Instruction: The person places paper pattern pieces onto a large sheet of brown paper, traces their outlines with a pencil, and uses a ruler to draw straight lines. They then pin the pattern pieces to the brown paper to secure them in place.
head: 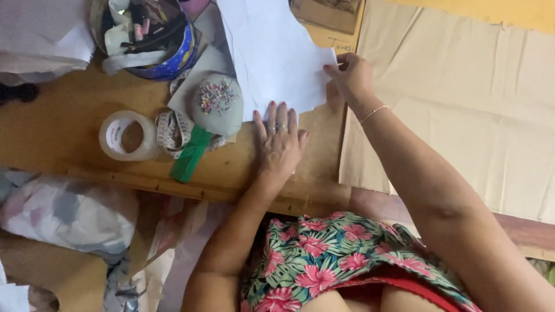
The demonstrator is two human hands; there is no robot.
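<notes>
Seen from the head camera, looking down: a person stands at a wooden counter point(69, 138). The left hand point(279, 141) lies flat, fingers point(272, 115) spread, pressing the near edge of a white paper piece point(272, 52) at mid-counter. The right hand point(351, 75) pinches that paper's right corner between closed fingertips. Keeping the flat palm firm while the corner is guided looks wise, so the sheet cannot slide. Left of the paper sit a grey pincushion point(218, 104), a measuring tape point(172, 132), a roll of clear tape point(124, 136) and a blue tin point(173, 58). Tan paper point(462, 104) covers the right.

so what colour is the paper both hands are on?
White paper, head view.
</notes>
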